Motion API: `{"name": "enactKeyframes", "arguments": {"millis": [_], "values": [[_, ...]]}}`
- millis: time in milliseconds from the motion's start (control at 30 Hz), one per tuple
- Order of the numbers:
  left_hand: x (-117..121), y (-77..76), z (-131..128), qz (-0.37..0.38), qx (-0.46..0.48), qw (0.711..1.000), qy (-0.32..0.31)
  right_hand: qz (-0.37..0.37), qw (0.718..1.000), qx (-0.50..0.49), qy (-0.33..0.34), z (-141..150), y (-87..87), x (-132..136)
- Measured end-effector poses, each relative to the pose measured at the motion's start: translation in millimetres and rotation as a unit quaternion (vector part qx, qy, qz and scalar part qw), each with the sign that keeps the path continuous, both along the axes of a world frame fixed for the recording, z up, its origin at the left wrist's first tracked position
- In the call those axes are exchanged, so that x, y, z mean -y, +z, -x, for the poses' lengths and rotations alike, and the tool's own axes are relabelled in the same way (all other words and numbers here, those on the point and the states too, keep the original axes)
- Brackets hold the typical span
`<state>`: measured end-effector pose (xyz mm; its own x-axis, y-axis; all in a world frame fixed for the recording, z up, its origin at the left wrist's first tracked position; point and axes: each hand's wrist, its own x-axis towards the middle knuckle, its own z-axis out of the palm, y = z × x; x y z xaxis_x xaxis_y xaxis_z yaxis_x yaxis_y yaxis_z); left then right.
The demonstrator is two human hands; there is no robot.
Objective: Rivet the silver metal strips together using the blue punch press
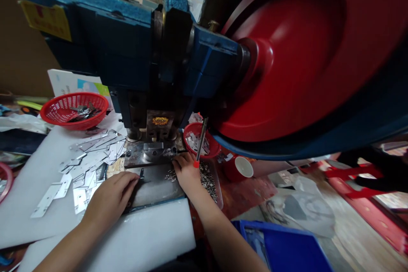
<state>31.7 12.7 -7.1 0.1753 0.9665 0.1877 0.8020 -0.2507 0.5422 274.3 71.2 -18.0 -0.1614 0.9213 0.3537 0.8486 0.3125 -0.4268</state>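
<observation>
My left hand (111, 193) is closed in a pinch at the left of a smooth metal plate (149, 193), with a small dark metal piece (141, 173) at its fingertips. My right hand (188, 174) reaches to the right edge of the press's die block (152, 153). Its fingers are bent together, and whatever they hold is hidden. Tiny metal parts (171, 175) lie scattered on the plate beside the right hand. Above the die stands the press ram (160, 125), apart from both hands. A rod lever with a red tip (196, 163) hangs over the right hand.
Flat metal strips (92, 157) lie piled on white foam (28, 199) at left. Red baskets (75, 125) (210, 146) hold metal pieces. A clear tray of small parts (219, 197) sits by my right forearm. The red flywheel (296, 51) looms at right; a blue bin (287, 246) is below.
</observation>
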Motion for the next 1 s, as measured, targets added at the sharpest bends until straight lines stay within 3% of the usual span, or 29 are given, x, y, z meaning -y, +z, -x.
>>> {"name": "enactKeyframes", "arguments": {"millis": [267, 467, 600, 733, 1000], "values": [[4, -4.6, 2, 0.004, 0.012, 1.000, 0.006, -0.024, 0.995, -0.095, -0.020, -5, -10.2, -6], [2, 2.6, 0, 0.024, 0.054, 0.997, 0.043, -0.036, 0.988, -0.153, -0.005, 11, 14.8, -12], [-5, 15.5, 0, 0.025, 0.086, 0.993, 0.078, -0.057, 0.994, -0.091, 0.031, 38, 35.6, -31], [-12, 26.9, 3, 0.060, 0.118, 0.986, 0.105, -0.055, 0.998, -0.007, 0.036, 58, 41.1, -47], [-42, 39.5, 1, 0.067, 0.187, 0.973, 0.121, -0.073, 0.989, 0.063, 0.112, 49, 44.3, -35]]}}
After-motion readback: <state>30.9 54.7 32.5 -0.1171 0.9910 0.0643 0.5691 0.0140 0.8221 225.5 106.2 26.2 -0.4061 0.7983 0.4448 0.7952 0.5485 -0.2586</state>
